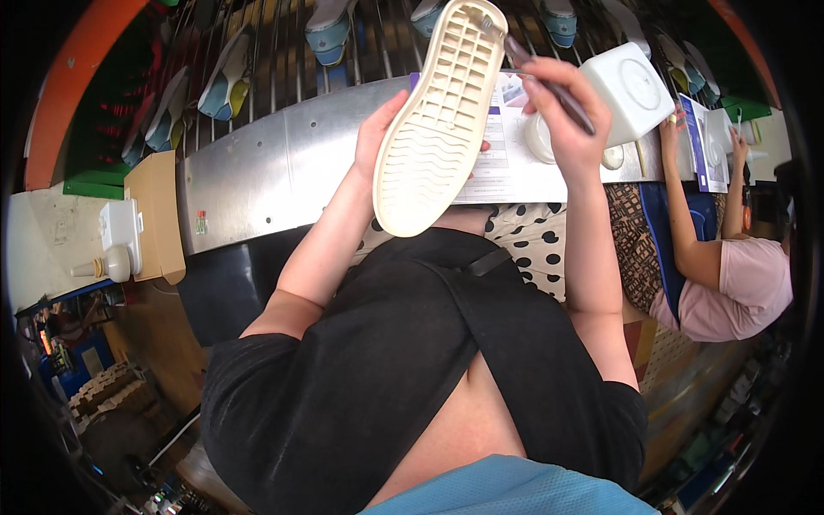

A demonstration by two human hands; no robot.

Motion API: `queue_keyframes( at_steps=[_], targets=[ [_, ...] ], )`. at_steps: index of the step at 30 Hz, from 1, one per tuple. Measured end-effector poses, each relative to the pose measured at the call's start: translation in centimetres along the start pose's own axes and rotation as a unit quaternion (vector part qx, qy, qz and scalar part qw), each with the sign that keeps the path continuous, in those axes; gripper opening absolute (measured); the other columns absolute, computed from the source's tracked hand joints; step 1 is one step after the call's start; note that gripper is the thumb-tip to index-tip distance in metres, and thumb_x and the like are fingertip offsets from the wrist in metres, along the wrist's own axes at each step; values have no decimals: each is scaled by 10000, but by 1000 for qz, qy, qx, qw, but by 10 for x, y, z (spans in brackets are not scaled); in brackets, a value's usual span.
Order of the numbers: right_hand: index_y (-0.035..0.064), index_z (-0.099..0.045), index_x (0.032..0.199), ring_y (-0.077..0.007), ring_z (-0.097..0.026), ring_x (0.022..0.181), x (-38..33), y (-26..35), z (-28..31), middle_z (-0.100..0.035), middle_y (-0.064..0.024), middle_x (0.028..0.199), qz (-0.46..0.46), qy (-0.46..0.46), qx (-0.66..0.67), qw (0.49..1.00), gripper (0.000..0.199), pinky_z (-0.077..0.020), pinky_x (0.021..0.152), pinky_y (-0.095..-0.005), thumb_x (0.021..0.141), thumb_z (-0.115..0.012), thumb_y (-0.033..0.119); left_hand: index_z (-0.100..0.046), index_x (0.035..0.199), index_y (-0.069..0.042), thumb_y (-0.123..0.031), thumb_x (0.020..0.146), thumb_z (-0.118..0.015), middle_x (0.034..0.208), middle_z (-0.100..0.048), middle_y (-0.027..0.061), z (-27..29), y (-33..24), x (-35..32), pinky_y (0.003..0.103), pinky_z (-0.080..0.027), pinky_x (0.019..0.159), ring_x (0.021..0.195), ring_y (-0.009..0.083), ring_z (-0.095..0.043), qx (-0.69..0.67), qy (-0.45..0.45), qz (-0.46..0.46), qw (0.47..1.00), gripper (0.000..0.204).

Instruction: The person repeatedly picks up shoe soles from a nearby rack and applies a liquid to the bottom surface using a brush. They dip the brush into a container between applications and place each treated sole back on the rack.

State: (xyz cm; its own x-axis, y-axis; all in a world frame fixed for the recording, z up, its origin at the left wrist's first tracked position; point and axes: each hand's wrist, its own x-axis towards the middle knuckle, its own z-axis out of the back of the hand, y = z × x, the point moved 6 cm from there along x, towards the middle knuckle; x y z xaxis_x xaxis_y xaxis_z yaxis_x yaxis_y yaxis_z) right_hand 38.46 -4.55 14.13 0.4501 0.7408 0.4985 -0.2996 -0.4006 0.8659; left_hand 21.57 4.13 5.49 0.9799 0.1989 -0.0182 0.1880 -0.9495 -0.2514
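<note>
A cream shoe sole is held up at a tilt, its gridded and wavy side facing me. My left hand is closed on its left edge, with fingertips showing past the right edge. In my right hand is a dark-handled brush, gripped like a pen. Its tip reaches the upper right rim of the sole, near the grid. Beside the right hand stand a white plastic jug and a round white container, partly hidden by that hand.
Printed sheets lie on the metal worktop. Beyond it, several blue shoe parts rest on a roller conveyor. A cardboard piece and white container stand at left. A co-worker in pink sits at right.
</note>
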Motion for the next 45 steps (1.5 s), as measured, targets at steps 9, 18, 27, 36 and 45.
queue_keyframes(
  at_steps=[9, 18, 27, 36, 45],
  targets=[
    [-39, -697, 966, -108, -639, 727, -44, 20, -57, -709, -116, 978, 120, 161, -60, 978, 120, -498, 613, -211, 861, -672, -88, -434, 1469, 20, -444, 1055, -335, 1387, -564, 258, 27, -7, 0, 543, -529, 998, 1199, 424, -611, -86, -16, -57, 995, 630],
    [-21, -686, 945, -253, -705, 829, -57, 23, -65, -703, -148, 940, 112, 76, -101, 986, 150, -549, 746, -307, 808, -681, -81, -375, 1516, -3, -495, 1044, -307, 1462, -490, 259, 12, -6, 11, 558, -517, 1010, 1280, 465, -540, -67, 5, -82, 994, 685],
    [-25, -696, 974, -180, -675, 817, -71, 23, -62, -708, -133, 988, -50, 104, 25, 993, 116, -536, 746, -295, 865, -678, -58, -360, 1543, -50, -614, 999, -366, 1458, -488, 272, 11, -25, 12, 602, -495, 1011, 1288, 488, -522, -43, 82, -76, 993, 784],
    [-6, -704, 937, -178, -687, 766, -89, 32, -92, -704, -92, 871, -7, 274, 54, 960, 127, -527, 666, -279, 828, -679, -66, -363, 1544, -46, -619, 992, -370, 1454, -494, 282, 7, -46, 15, 633, -489, 985, 1249, 511, -545, -6, 106, -64, 992, 796],
    [-21, -725, 952, -86, -642, 725, -22, -13, -23, -726, -60, 871, -131, 64, 81, 986, 98, -505, 584, -220, 865, -680, -26, -478, 1476, -35, -569, 996, -419, 1353, -611, 225, 16, -27, 8, 489, -559, 937, 1124, 398, -667, -10, -24, -26, 999, 720]
  ],
)
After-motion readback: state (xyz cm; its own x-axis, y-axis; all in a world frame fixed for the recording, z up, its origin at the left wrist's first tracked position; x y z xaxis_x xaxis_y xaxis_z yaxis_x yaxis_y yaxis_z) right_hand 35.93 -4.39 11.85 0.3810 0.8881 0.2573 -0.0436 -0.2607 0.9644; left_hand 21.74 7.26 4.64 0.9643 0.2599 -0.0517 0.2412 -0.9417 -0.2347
